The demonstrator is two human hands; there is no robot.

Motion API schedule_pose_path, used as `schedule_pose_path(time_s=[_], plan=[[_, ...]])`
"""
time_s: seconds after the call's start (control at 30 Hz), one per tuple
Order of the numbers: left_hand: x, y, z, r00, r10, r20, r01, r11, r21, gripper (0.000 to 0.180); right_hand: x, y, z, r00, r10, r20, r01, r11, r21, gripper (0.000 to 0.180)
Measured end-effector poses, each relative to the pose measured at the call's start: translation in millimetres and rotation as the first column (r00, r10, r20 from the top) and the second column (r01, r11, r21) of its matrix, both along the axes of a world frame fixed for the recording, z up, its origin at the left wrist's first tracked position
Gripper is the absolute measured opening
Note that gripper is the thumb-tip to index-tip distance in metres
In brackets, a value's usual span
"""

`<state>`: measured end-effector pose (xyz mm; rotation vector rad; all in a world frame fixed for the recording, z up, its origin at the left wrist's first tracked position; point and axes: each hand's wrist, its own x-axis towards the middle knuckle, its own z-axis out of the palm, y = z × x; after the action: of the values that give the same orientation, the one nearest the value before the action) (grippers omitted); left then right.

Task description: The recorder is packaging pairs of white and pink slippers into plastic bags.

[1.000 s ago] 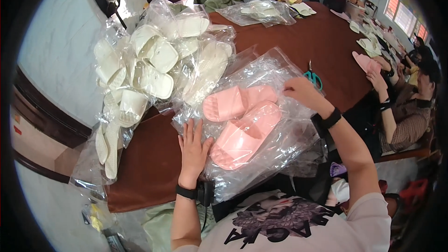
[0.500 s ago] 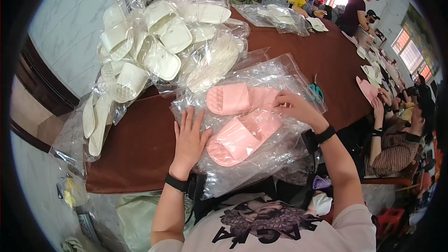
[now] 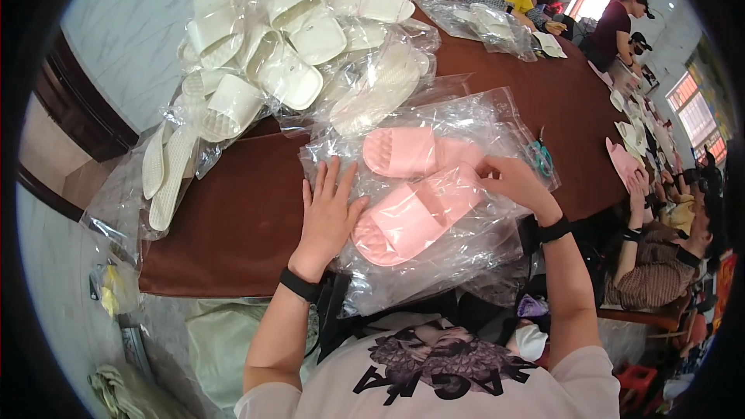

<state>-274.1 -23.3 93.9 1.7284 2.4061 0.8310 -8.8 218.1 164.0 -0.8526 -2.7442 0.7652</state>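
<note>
Two pink slippers (image 3: 415,186) lie inside a clear plastic bag (image 3: 458,264) on the brown table (image 3: 233,217). My left hand (image 3: 330,213) rests flat, fingers spread, on the bag beside the heel of the nearer slipper. At the right end of the slippers my right hand (image 3: 516,182) pinches the plastic. Both wrists wear black bands.
A heap of cream slippers in clear bags (image 3: 287,54) fills the table's far left. Small scissors (image 3: 539,157) lie just right of the pink pair. More bagged slippers (image 3: 489,23) sit farther back. Other people (image 3: 660,240) sit along the right side and the far end.
The view has tilted and drawn closer. My left hand has slid up onto the bag next to the slipper's heel. My right hand stays at the bag's right end.
</note>
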Motion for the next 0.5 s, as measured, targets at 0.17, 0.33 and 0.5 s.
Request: schedule_pose_path(time_s=[0.17, 0.33, 0.5], plan=[[0, 1, -2, 1.000, 0.002, -0.030, -0.002, 1.000, -0.011, 0.059, -3, 8, -14, 0.985, -0.111, -0.135, 0.045, 0.910, -0.413, 0.027], [-1, -1, -3, 0.999, 0.007, -0.044, -0.008, 1.000, -0.011, 0.059, 5, 20, -9, 0.956, -0.227, -0.184, 0.115, 0.872, -0.476, 0.030], [1, 2, -3, 0.998, 0.005, -0.067, -0.008, 0.999, -0.036, 0.061, 3, 20, -7, 0.946, -0.291, -0.144, 0.189, 0.854, -0.484, 0.028]])
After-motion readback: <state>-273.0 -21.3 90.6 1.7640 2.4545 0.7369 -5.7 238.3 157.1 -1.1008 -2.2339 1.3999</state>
